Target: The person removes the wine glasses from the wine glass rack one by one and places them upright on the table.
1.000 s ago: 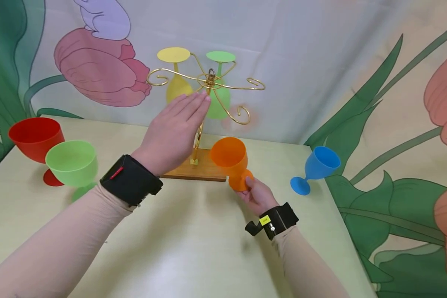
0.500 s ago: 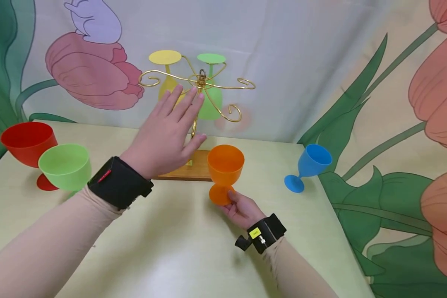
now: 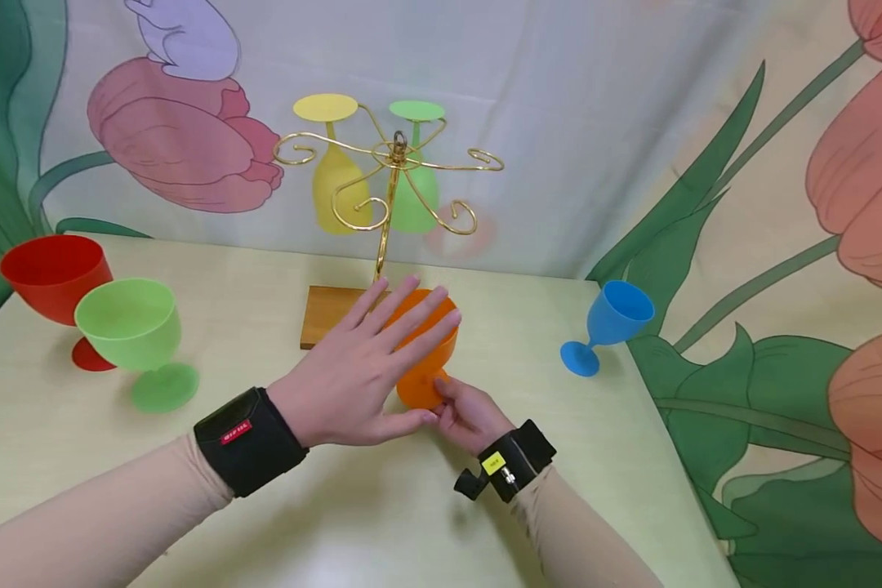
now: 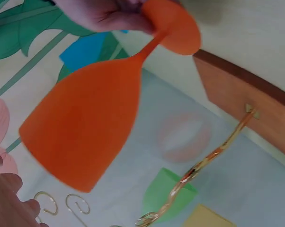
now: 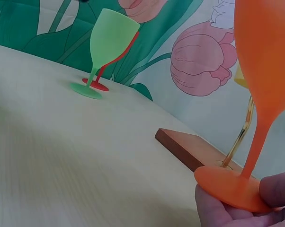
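An orange goblet (image 5: 268, 56) is held upright by my right hand (image 3: 476, 415), which pinches the rim of its round foot between thumb and fingers. My left hand (image 3: 363, 371) is spread with straight fingers in front of the goblet's bowl in the head view, hiding part of it; whether it touches the goblet I cannot tell. Behind both hands stands a gold wire rack (image 3: 391, 196) with curled arms on a wooden base (image 3: 323, 314). From its rear arms hang a yellow goblet (image 3: 338, 188) and a light green goblet (image 3: 416, 196), both upside down.
On the left of the table (image 3: 265, 506) stand a red goblet (image 3: 57, 278) and another light green goblet (image 3: 128, 322), close together. A blue goblet (image 3: 617, 314) stands at the right edge. A printed flower curtain (image 3: 544, 122) hangs behind the table.
My left hand has come down from the rack's front arm toward the orange goblet, its fingers spreading. The right hand has drawn the goblet slightly left and nearer.
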`<state>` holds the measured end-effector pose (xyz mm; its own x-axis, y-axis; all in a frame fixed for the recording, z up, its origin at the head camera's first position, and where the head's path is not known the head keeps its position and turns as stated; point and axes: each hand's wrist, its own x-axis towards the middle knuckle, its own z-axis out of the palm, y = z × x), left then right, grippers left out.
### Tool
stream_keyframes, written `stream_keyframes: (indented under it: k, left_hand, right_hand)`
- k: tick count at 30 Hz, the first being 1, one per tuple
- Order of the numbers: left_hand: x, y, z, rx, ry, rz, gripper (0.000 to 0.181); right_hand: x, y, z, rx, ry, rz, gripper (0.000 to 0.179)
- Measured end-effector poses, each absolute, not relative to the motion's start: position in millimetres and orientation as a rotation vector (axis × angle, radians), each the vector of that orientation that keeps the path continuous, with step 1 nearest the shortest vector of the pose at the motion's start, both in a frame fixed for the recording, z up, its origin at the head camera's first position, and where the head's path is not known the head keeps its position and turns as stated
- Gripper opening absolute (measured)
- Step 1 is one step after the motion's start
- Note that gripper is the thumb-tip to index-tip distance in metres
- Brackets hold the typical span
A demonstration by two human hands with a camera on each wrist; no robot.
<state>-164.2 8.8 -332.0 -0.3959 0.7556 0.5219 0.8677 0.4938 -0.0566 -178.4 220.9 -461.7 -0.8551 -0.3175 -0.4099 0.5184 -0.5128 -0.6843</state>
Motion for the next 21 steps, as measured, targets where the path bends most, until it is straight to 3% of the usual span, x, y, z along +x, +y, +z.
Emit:
stream_keyframes:
  k: [8, 16, 21]
  left_hand:
    - [-167.6, 3.7, -358.6, -1.400, -2.258, -0.314, 0.092]
    - [-166.0, 3.8, -367.5, -1.405, -2.283, -0.330, 0.064]
    - [-163.9, 1.8, -367.6, -1.392, -2.340, -0.342, 0.056]
  right_hand:
    - [-175.8, 212.7, -461.4, 0.260, 1.199, -2.321, 0.030]
    - [-173.8, 208.9, -466.7, 0.274, 1.171, -2.344, 0.039]
    - [-172.2, 207.7, -467.4, 0.312, 1.161, -2.338, 0.040]
